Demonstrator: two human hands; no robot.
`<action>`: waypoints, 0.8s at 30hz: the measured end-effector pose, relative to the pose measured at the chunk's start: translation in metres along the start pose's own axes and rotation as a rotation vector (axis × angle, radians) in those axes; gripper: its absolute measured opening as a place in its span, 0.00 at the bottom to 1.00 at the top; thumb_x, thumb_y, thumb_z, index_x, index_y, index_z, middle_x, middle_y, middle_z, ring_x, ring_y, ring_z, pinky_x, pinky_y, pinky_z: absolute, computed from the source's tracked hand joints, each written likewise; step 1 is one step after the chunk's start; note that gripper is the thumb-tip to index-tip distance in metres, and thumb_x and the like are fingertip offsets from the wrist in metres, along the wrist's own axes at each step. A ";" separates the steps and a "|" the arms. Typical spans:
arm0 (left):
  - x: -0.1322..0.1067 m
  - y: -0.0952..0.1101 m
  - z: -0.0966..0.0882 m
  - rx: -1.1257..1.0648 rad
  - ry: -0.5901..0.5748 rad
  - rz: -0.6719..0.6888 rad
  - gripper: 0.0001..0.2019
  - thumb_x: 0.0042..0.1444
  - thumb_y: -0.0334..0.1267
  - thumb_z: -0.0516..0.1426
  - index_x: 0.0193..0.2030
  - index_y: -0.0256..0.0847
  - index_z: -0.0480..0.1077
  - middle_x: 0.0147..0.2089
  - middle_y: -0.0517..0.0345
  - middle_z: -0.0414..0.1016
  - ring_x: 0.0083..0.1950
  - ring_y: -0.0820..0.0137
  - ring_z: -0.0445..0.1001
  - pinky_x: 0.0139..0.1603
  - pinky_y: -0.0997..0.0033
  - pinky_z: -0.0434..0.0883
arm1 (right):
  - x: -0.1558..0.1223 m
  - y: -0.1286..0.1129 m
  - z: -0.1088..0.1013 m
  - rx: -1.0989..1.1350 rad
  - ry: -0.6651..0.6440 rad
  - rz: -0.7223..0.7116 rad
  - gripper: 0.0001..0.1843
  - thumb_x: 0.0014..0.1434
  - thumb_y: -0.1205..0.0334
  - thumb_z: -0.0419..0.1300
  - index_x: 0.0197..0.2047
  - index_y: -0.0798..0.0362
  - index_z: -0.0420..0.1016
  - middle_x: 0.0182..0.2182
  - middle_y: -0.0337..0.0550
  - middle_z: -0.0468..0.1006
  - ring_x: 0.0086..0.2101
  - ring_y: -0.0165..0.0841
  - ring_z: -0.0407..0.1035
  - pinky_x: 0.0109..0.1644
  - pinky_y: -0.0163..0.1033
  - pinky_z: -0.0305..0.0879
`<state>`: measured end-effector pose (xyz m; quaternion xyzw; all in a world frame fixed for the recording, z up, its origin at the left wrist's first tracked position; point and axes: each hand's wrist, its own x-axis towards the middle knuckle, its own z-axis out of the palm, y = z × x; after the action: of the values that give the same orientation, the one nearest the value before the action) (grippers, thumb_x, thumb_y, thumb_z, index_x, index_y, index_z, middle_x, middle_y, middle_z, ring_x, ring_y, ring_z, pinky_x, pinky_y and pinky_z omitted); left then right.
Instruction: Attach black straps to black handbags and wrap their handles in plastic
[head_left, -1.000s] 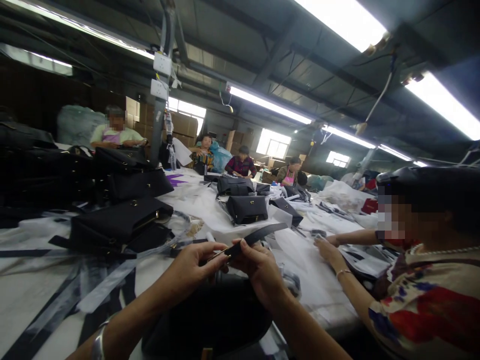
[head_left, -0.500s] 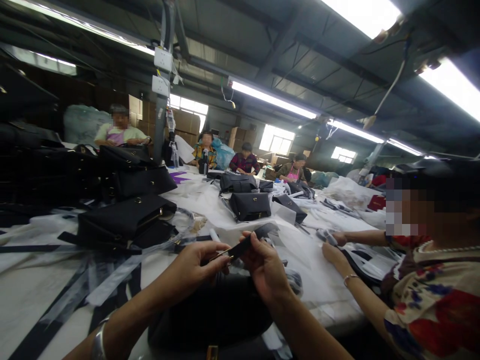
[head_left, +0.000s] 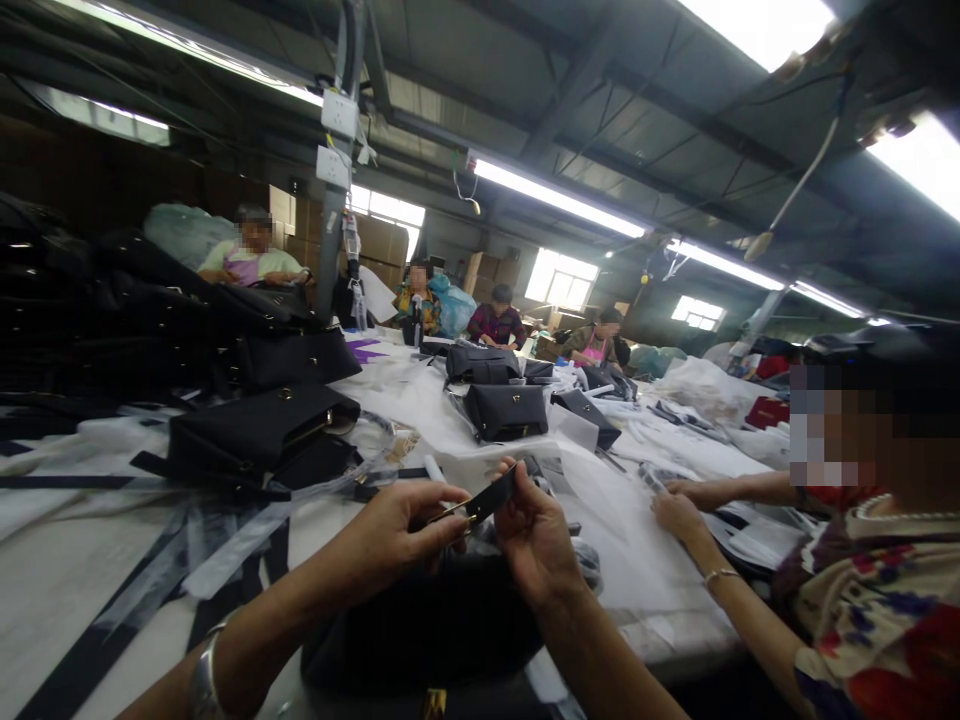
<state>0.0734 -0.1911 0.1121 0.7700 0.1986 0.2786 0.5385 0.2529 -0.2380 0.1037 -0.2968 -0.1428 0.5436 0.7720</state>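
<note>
My left hand (head_left: 397, 535) pinches a gold metal buckle (head_left: 450, 512) between thumb and fingers. A short black strap (head_left: 492, 499) runs from that buckle to my right hand (head_left: 541, 548), whose thumb and fingers are closed on its other end. Below both hands a black handbag (head_left: 420, 630) with a gold clasp (head_left: 433, 703) rests close to my body. My forearms cover parts of its sides. Whether the strap is joined to this bag is hidden.
Another black handbag (head_left: 259, 435) lies to the left among plastic-wrapped straps (head_left: 236, 550). More black bags (head_left: 506, 412) stand farther back on white sheeting. At the right a co-worker's hands (head_left: 679, 505) handle a wrapped piece. Several other people sit across the table.
The view has shifted slightly, so everything appears a little farther right. Both hands keep their hold on the buckle and strap, which has tilted a little.
</note>
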 end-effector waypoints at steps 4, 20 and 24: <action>-0.001 -0.006 0.002 -0.035 0.058 -0.018 0.23 0.60 0.50 0.58 0.57 0.39 0.70 0.33 0.56 0.79 0.25 0.72 0.72 0.28 0.75 0.68 | -0.004 -0.002 -0.004 -0.201 -0.126 -0.163 0.14 0.50 0.58 0.74 0.38 0.54 0.82 0.33 0.39 0.83 0.33 0.28 0.77 0.36 0.28 0.75; -0.001 -0.003 0.002 0.004 0.136 -0.016 0.25 0.60 0.48 0.58 0.60 0.39 0.64 0.30 0.59 0.80 0.24 0.72 0.72 0.26 0.75 0.66 | -0.019 -0.005 -0.009 -0.972 -0.355 -0.467 0.12 0.58 0.53 0.67 0.42 0.49 0.84 0.39 0.45 0.84 0.36 0.38 0.78 0.41 0.41 0.75; 0.002 0.000 0.005 0.125 0.192 -0.013 0.20 0.60 0.45 0.57 0.57 0.40 0.68 0.25 0.63 0.76 0.21 0.72 0.70 0.24 0.76 0.63 | -0.022 0.000 -0.002 -1.207 -0.410 -0.725 0.08 0.59 0.58 0.65 0.40 0.47 0.85 0.41 0.45 0.83 0.43 0.41 0.77 0.49 0.44 0.73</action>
<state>0.0785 -0.1934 0.1108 0.7707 0.2712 0.3346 0.4696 0.2465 -0.2592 0.1043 -0.4968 -0.6483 0.1252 0.5632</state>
